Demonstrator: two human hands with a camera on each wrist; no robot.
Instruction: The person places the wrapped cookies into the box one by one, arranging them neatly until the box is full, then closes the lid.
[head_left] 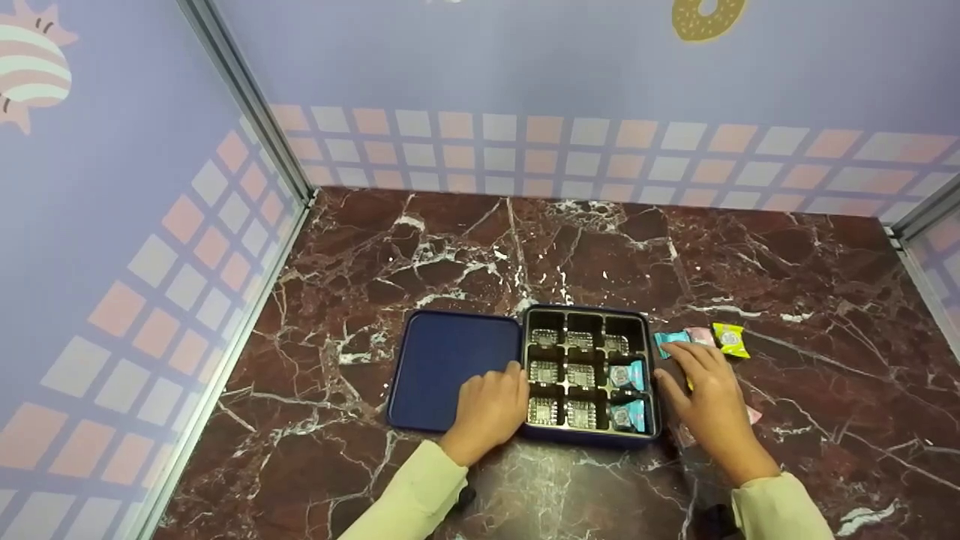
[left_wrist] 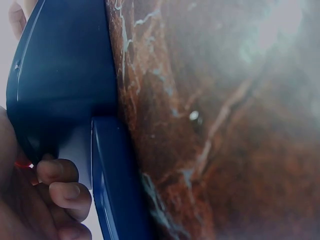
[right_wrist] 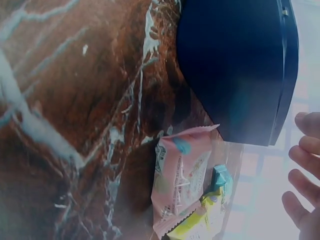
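A dark blue tin box with a nine-compartment tray stands on the marble-patterned table. Blue-wrapped candies sit in the middle and front compartments of its right column. My left hand holds the tin's left rim, fingers curled at the edge, as the left wrist view also shows. To the right of the tin, my right hand hovers with loosely spread fingers and nothing in them. By its fingertips lie a blue candy, a pink one and a yellow candy. Under the hand, a large pink candy packet shows.
The flat blue lid lies against the tin's left side, partly beneath the left hand. Purple panels with pink and white squares wall the table at the back and sides. A metal frame edges the left corner.
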